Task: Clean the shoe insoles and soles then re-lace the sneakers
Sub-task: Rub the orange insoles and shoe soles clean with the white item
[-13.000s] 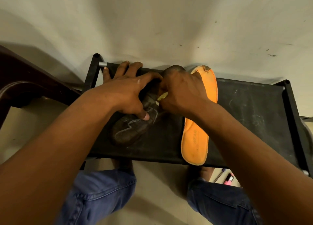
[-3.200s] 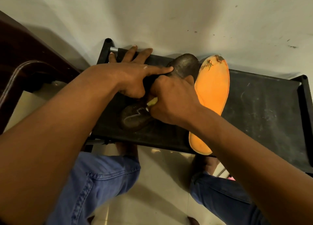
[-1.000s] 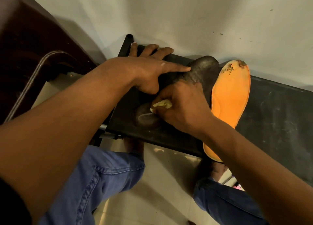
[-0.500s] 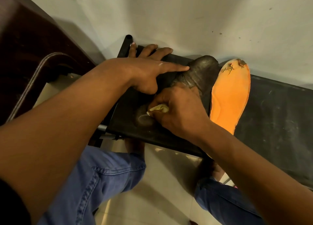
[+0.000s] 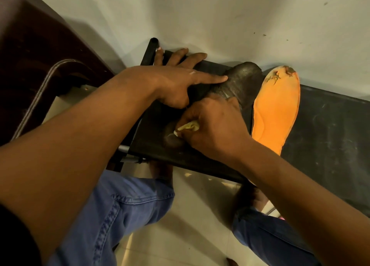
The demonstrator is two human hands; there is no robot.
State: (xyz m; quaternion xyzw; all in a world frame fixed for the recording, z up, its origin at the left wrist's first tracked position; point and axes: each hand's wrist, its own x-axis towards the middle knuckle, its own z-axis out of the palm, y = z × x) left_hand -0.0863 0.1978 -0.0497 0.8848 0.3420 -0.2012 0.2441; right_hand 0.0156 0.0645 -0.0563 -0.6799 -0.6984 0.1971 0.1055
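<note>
A dark grey insole (image 5: 243, 83) lies on the black rack shelf (image 5: 330, 129), toe end toward the wall. My left hand (image 5: 176, 81) presses flat on its middle, index finger stretched along it. My right hand (image 5: 212, 129) is closed around a small yellowish cloth (image 5: 189, 126) and pushes it against the insole's near end (image 5: 172, 140). An orange insole (image 5: 277, 107) with a torn toe lies just right of the dark one, partly under my right wrist.
The shelf stands against a pale wall (image 5: 220, 21). A dark wooden piece of furniture (image 5: 36, 51) stands at the left. My knees in blue jeans (image 5: 120, 209) are below the shelf, over a light tiled floor (image 5: 192, 215).
My right hand with the cloth has slid slightly back and forth over the near end of the dark insole. My left hand has kept its hold. The view shifted a little.
</note>
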